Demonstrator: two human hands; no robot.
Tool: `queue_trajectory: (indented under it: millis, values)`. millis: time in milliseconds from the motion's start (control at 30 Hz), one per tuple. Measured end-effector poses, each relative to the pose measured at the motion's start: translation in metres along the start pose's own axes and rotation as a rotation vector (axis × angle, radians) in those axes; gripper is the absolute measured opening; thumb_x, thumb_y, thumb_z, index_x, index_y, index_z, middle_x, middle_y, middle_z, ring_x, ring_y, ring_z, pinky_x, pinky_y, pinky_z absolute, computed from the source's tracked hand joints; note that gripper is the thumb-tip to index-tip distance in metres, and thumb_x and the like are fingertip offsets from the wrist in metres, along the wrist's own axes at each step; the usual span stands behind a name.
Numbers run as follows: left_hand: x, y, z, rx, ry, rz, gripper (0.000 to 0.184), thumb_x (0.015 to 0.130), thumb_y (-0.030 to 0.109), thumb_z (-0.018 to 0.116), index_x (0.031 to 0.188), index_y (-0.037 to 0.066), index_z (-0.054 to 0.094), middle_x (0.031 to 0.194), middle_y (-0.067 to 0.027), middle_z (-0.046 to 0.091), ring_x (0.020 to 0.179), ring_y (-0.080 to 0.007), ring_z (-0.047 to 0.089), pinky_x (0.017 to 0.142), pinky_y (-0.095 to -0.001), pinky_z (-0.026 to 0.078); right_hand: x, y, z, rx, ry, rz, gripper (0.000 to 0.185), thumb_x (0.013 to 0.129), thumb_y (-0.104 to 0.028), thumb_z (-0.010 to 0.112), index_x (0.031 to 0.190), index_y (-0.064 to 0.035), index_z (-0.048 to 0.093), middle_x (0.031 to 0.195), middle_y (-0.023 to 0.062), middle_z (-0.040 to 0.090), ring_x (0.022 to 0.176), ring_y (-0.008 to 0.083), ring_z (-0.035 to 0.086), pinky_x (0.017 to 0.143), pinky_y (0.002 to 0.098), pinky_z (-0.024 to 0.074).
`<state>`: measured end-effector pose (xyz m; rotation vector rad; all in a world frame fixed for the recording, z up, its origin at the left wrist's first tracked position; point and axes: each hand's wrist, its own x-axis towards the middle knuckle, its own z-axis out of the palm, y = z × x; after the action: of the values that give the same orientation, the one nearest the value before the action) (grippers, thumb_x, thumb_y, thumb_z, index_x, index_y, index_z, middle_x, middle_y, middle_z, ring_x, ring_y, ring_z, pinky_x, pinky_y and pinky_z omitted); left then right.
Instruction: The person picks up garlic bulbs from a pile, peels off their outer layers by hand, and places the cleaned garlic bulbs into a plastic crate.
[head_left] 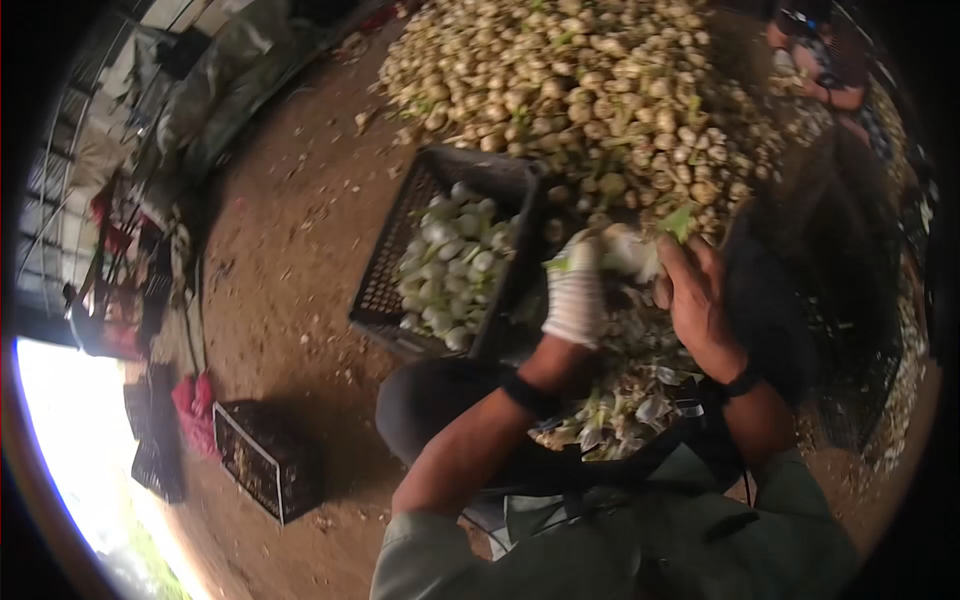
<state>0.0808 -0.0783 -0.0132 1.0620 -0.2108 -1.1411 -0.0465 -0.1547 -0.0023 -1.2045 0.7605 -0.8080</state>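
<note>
On the dirt floor (pixel 300 230): a big heap of pale bulbs (pixel 570 80) spreads along the far edge, loose and dusty-looking, with bits of green among them.
Black crate (pixel 385 270): it sits near the middle, its far right corner right up by the heap; the sides are full of holes, and cleaner, whitish-green bulbs (pixel 450 260) are piled inside.
Left hand (pixel 575 295): it wears a white striped glove, off the crate's right side; the fingers are blurred beside the held bulb, so I can't tell how tightly they close.
Right hand (pixel 697 295): bare, fingers curled in with the thumb, pinching the bulb by its green, leafy side.
Held bulb (pixel 630 252): pale and smeared by blur, up between the two hands at the near side of the heap, a green leaf (pixel 677 222) poking up by the right fingers.
Scraps (pixel 625 420): stalks and peelings lie bunched below the hands, between the person's knees.
Wrists: a dark band (pixel 530 394) circles the left one, another dark band (pixel 742 382) the right.
Toward the near left corner: a smaller crate (pixel 250 450) with a pale rim, a red bag (pixel 194 412) just beside it.
Far right corner: another person (pixel 840 75), partly in shadow, with bare arms by more bulbs.
</note>
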Motion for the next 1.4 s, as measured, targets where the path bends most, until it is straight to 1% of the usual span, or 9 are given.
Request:
queue_trajectory:
  millis: [100,233,300,333,567,633,800,1000,1400]
  values:
    - [-0.008,0.022,-0.001,-0.225,-0.079,0.116,0.045,0.094,0.037,0.048,0.123,0.004,0.053,0.099,-0.0103,0.066,0.076,-0.0181,0.066,0.051,-0.0265,0.051,0.03,-0.007,-0.029,-0.099,0.169,0.063,0.029,0.097,-0.028,0.057,0.104,-0.0004,0.064,0.063,0.0007,0.054,0.049,0.0086,0.044,0.048,0.0278,0.0381]
    - [-0.015,0.033,-0.003,-0.126,-0.112,0.177,0.047,0.093,0.033,0.048,0.127,0.002,0.051,0.104,-0.0111,0.065,0.08,-0.0176,0.067,0.057,-0.0253,0.054,0.048,0.001,-0.069,-0.714,-0.112,0.151,0.028,0.092,-0.019,0.062,0.114,-0.0016,0.063,0.077,0.0081,0.066,0.063,0.012,0.059,0.054,0.0267,0.0447]
    - [-0.012,0.029,-0.003,0.022,-0.123,0.224,0.047,0.093,0.031,0.051,0.131,0.003,0.05,0.108,-0.0102,0.065,0.081,-0.017,0.067,0.059,-0.0252,0.055,0.03,0.012,-0.063,-1.142,-0.247,-0.229,0.045,0.085,-0.012,0.067,0.126,-0.0022,0.054,0.079,0.0122,0.067,0.069,0.0211,0.065,0.057,0.0338,0.0494]
    - [-0.011,0.023,-0.005,0.022,-0.134,0.206,0.047,0.093,0.031,0.053,0.132,0.004,0.051,0.109,-0.0085,0.065,0.082,-0.0151,0.067,0.06,-0.0233,0.054,0.03,0.031,-0.07,-1.162,-0.313,-0.395,0.06,0.08,-0.01,0.07,0.134,-0.0023,0.047,0.083,0.0136,0.068,0.065,0.0306,0.065,0.061,0.0421,0.0507]
    - [-0.011,0.012,0.003,0.399,-0.075,0.299,0.044,0.099,0.033,0.051,0.13,0.002,0.052,0.109,-0.0057,0.064,0.092,-0.0096,0.061,0.071,-0.0222,0.051,0.002,-0.031,-0.016,-0.749,-0.308,-0.426,0.051,0.082,-0.024,0.069,0.125,-0.0018,0.052,0.095,0.0191,0.069,0.07,0.0298,0.069,0.062,0.0387,0.054]
    - [-0.007,-0.004,0.003,0.53,-0.112,0.446,0.042,0.099,0.027,0.05,0.131,-0.001,0.05,0.117,-0.0121,0.058,0.105,-0.019,0.057,0.091,-0.0323,0.046,0.005,-0.007,-0.015,-0.787,-0.235,-0.558,0.05,0.081,-0.021,0.07,0.123,-0.0018,0.053,0.094,0.0176,0.068,0.069,0.0301,0.068,0.061,0.0389,0.0528]
    - [-0.005,-0.015,0.0,0.794,-0.148,0.643,0.042,0.098,0.027,0.05,0.129,-0.001,0.051,0.119,-0.0172,0.059,0.111,-0.0279,0.057,0.096,-0.0365,0.045,-0.001,-0.013,-0.018,-0.759,-0.172,-0.391,0.036,0.077,-0.004,0.062,0.113,-0.0005,0.062,0.081,0.0201,0.066,0.062,0.0277,0.064,0.058,0.0384,0.049]
    - [0.004,-0.033,-0.007,0.993,0.093,0.622,0.04,0.094,0.026,0.054,0.125,0.0,0.054,0.118,-0.0233,0.056,0.111,-0.0408,0.055,0.092,-0.0417,0.046,0.009,0.014,-0.025,-0.945,-0.221,-0.201,0.033,0.091,-0.007,0.054,0.122,0.0053,0.056,0.113,0.0261,0.064,0.108,0.0403,0.061,0.089,0.0434,0.0471]
    - [-0.008,-0.017,-0.006,1.232,0.097,0.584,0.049,0.086,0.024,0.053,0.127,-0.003,0.048,0.116,-0.031,0.052,0.107,-0.0486,0.049,0.089,-0.0509,0.044,0.007,0.07,-0.057,-1.291,-0.178,-0.239,0.058,0.081,-0.002,0.062,0.137,0.0004,0.044,0.125,0.0263,0.053,0.118,0.0427,0.049,0.099,0.047,0.0403]
